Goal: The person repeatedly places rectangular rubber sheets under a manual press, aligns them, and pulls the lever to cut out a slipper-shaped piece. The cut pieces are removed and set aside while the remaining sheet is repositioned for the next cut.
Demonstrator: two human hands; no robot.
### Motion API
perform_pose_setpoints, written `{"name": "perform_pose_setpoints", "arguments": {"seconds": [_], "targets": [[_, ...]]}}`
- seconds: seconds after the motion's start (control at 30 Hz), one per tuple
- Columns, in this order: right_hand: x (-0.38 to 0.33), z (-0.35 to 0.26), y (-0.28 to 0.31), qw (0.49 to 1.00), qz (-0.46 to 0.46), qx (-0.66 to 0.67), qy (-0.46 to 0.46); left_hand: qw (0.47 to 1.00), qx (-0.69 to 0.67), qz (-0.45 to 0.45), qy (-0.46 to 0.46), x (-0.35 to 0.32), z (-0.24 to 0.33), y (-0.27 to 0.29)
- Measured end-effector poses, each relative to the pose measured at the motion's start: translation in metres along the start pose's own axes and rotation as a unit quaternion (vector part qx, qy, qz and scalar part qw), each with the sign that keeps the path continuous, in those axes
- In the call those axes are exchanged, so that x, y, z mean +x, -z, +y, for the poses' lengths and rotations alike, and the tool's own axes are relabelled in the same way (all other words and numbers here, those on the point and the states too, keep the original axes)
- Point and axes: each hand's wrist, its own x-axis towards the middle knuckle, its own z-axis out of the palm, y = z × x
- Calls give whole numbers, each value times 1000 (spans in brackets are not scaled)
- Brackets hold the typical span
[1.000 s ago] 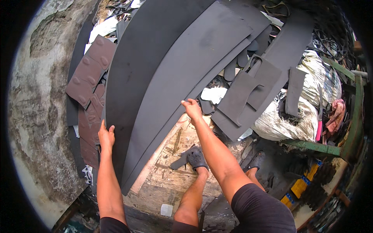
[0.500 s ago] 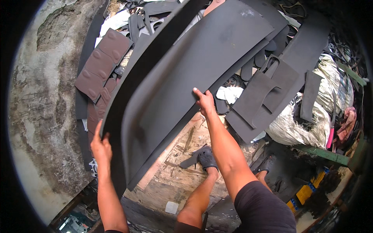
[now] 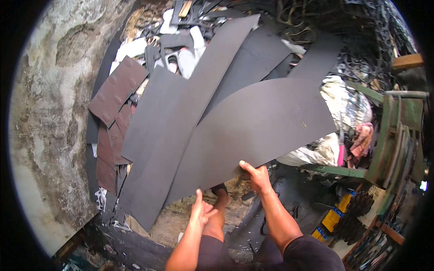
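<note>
A large dark grey foam sheet (image 3: 253,122) stretches out in front of me, its far edge curved. My right hand (image 3: 258,177) grips its near edge, thumb on top and fingers underneath. Close to the same edge, further left, is my left hand (image 3: 203,211); its thumb points up at the sheet's rim and its fingers are loosely bent below, not wrapped round the sheet. Another long grey sheet (image 3: 158,126) lies to the left, partly under the held one. More dark sheets (image 3: 253,58) lie beyond it.
Brown moulded sheets (image 3: 118,90) lie beside the stained wall (image 3: 54,122) on the left. Scraps and cut-out offcuts (image 3: 181,49) are heaped at the back. To the right are a white sack (image 3: 346,101), a pink cloth (image 3: 361,137) and a green frame (image 3: 384,144).
The held sheet has swung to the right and now lies flatter, uncovering the long sheet on the left. My left hand has left the left edge and moved right, towards my right hand.
</note>
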Motion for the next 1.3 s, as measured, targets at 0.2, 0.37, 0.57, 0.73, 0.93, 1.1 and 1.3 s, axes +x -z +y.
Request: {"name": "perform_pose_setpoints", "arguments": {"seconds": [0.2,0.37,0.57,0.73,0.93,1.1,1.3], "targets": [[-95,-115,59,996,22,-41,71,920,-361,-141,67,-21,-34,-18],[-196,-256,102,954,-29,-128,269,894,-412,-150,-89,-18,-79,-52],[-342,-421,188,901,14,-186,393,813,-469,-209,-273,-69,-89,-40],[-480,-496,275,813,223,-223,489,805,-486,-185,-287,-181,-94,-46],[-708,-493,543,383,325,-700,508,757,-530,-229,-307,-248,-68,-91],[-833,-374,621,267,508,-748,332,774,-281,-409,-394,-289,-37,-93],[-899,-208,628,314,643,-660,230,797,-56,-457,-391,-333,-76,-133]]}}
